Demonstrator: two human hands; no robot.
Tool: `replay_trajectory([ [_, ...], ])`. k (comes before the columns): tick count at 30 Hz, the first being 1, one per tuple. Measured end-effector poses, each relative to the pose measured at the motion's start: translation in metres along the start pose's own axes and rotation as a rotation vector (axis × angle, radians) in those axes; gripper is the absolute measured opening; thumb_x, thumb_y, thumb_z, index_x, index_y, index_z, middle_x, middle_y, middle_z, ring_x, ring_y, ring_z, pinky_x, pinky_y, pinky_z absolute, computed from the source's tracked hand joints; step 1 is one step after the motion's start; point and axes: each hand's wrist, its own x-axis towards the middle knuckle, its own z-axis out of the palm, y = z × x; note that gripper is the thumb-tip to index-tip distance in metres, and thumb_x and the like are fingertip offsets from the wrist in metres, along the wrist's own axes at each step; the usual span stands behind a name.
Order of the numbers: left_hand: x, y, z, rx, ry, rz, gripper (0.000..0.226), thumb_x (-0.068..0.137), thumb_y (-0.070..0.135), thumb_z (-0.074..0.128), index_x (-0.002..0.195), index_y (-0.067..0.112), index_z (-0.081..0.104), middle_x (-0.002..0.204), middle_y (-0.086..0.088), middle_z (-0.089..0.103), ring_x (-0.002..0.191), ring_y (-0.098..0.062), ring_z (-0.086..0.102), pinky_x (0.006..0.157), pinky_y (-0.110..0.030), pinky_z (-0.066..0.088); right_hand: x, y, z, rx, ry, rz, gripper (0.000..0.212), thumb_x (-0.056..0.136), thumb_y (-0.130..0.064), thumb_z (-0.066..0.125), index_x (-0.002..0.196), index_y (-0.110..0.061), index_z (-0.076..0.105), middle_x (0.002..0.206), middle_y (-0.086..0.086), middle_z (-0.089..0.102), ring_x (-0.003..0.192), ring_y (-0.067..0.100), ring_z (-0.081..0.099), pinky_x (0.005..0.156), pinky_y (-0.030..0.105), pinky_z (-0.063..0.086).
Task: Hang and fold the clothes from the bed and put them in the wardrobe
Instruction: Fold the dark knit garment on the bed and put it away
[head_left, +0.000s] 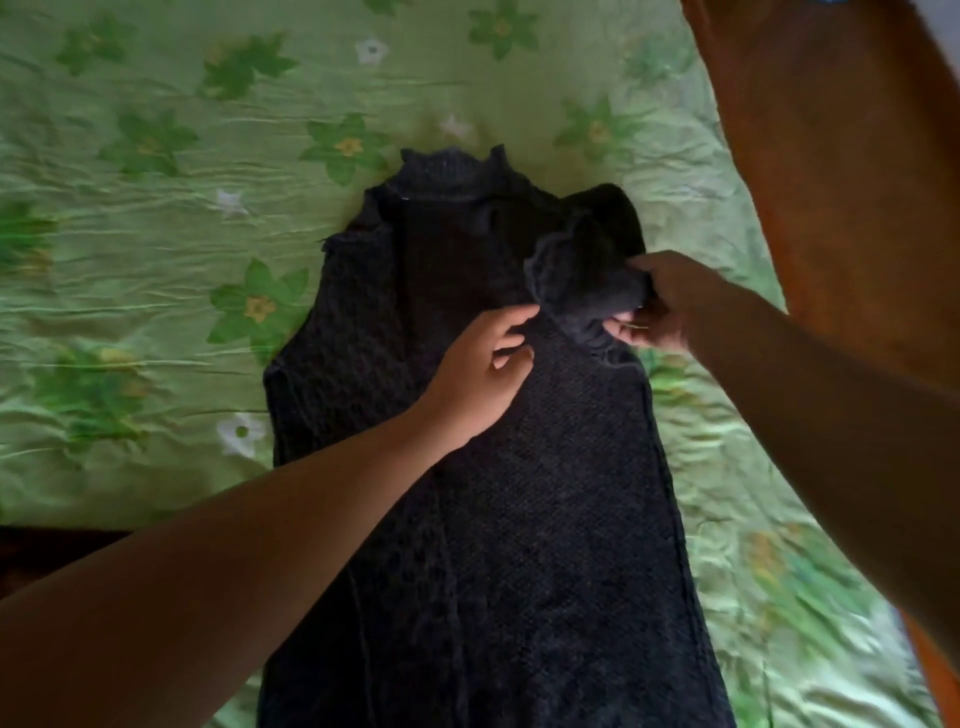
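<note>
Where sleeve (582, 283) bunches, right hand (672, 304) seemingly grips it.

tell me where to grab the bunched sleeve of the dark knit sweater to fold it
Probably grip the bunched sleeve at its outer end, coming from the right side: it is heaped near the shoulder of the dark blue knitted sweater, and the right hand grips it there. The left hand rests on the chest and could pin the body.

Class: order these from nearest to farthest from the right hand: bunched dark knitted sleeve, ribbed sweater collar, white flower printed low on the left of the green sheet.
1. Bunched dark knitted sleeve: gripped in the right hand.
2. Ribbed sweater collar: up and left.
3. White printed flower: far left.
</note>
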Motion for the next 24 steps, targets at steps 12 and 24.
replay_trajectory([
  [12, 0.032, 0.034, 0.025, -0.279, -0.139, -0.26, 0.058, 0.101, 0.036, 0.053, 0.154, 0.036, 0.029, 0.16, 0.003, 0.031, 0.142, -0.015, 0.037, 0.111, -0.04, 0.04, -0.035, -0.028, 0.006, 0.23, 0.46, -0.999, 0.041, 0.085, -0.025, 0.06, 0.125, -0.016, 0.054, 0.112, -0.005, 0.061, 0.107, 0.017, 0.06, 0.099, 0.033, 0.05],
  [24, 0.001, 0.008, -0.001, -0.495, 0.102, -0.648, 0.055, 0.097, 0.036, 0.064, 0.145, 0.024, 0.042, 0.139, -0.002, 0.055, 0.124, -0.024, 0.055, 0.099, -0.043, 0.05, -0.059, 0.115, 0.002, -0.728, -0.054, -0.967, 0.012, 0.077, -0.016, 0.057, 0.079, -0.012, 0.068, 0.094, 0.017, 0.062, 0.093, 0.033, 0.063, 0.081, 0.04, 0.048],
])
